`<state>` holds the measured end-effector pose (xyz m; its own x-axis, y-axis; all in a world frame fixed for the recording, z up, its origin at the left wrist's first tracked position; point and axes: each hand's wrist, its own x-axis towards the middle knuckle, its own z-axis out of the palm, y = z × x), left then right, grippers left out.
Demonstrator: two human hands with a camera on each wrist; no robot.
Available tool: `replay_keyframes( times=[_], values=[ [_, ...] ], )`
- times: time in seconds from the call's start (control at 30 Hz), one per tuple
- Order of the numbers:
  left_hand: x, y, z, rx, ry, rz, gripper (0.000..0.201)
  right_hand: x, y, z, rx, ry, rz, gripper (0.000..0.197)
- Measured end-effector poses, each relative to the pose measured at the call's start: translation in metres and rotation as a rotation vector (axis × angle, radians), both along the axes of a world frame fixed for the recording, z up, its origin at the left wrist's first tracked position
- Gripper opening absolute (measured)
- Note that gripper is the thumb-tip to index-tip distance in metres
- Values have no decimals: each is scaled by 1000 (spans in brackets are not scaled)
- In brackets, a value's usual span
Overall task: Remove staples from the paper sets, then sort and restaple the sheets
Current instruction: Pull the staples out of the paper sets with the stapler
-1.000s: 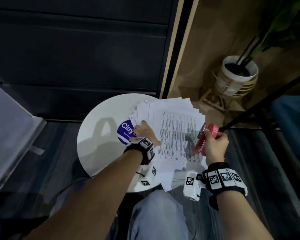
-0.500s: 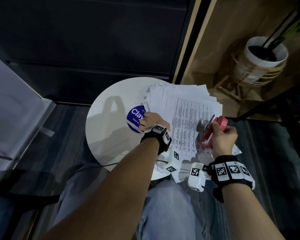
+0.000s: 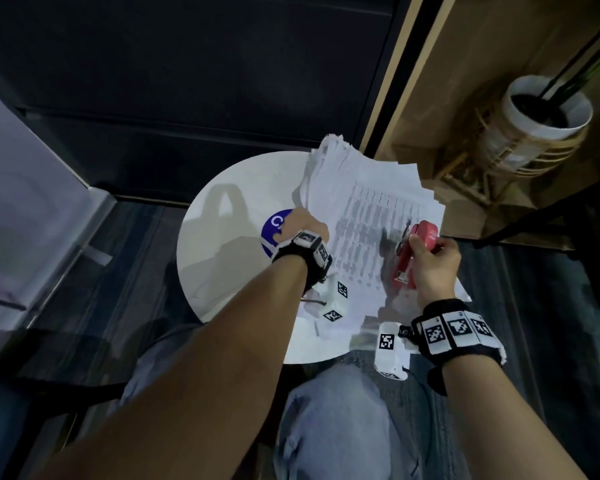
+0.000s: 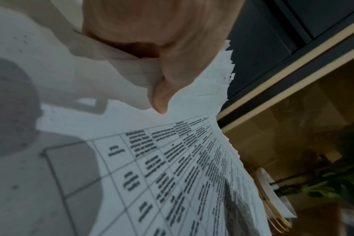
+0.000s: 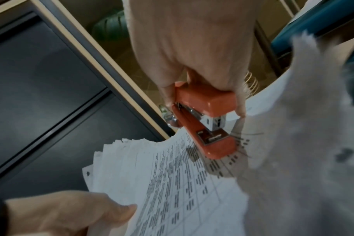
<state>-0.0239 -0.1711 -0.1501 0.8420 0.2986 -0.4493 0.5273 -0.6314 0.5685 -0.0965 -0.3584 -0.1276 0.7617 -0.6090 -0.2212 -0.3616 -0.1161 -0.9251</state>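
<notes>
Right wrist: right hand grip clamps stapler above the sheets.

Head view downward, wrist views close, sharing papers

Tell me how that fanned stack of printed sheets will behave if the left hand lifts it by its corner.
The paper stack is loose and fanned, so sheets would likely slide apart. It already overhangs the round table, so it probably droops. The left hand holds only one edge.
</notes>
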Motion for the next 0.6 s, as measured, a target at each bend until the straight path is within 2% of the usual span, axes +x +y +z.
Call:
replay_keyframes(
  times=[0.13, 0.23, 0.3, 0.4, 0.53, 0.6],
  values=[
    [18, 28, 3, 18, 17, -38, 42, 14, 21, 4, -23, 4, 103, 31],
    [20, 46, -1, 41, 73, -127, 64, 21, 33, 2, -30, 50, 147, 28],
    [16, 60, -3, 73, 12, -207, 67, 23, 39, 1, -22, 68, 153, 24],
    [3, 90, -2, 292, -102, -459, 62, 27, 50, 4, -25, 69, 139, 21],
    [-31, 133, -17, 434, 36, -915, 80, 25, 73, 5, -29, 95, 189, 21],
    [-54, 153, -21, 522, 48, -1068, 85, 21, 85, 7, -13, 115, 199, 25]
  ],
)
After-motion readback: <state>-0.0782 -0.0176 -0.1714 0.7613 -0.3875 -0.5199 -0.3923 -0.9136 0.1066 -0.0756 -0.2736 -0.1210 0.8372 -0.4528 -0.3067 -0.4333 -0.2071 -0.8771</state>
